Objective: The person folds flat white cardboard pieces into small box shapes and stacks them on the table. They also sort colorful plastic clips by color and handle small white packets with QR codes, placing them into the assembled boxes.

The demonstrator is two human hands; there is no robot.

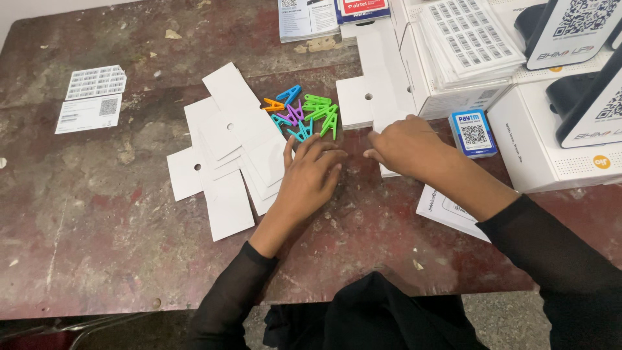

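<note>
White cards (227, 162) lie fanned out loose, coloured clips (304, 111) unused; our left hand (308, 178) rests flat, fingers together, right hand (405, 146) fingers curled at the stack (363, 100).

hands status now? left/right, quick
Left hand: open, flat on the table, fingertips at the white cards, holding nothing.
Right hand: curled at white card stack; grip cannot be told.

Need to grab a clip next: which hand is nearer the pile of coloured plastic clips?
Left. The left hand lies just below the coloured plastic clips, its fingers pointing at them. The right hand rests further right, at the stack of white cards.
</note>
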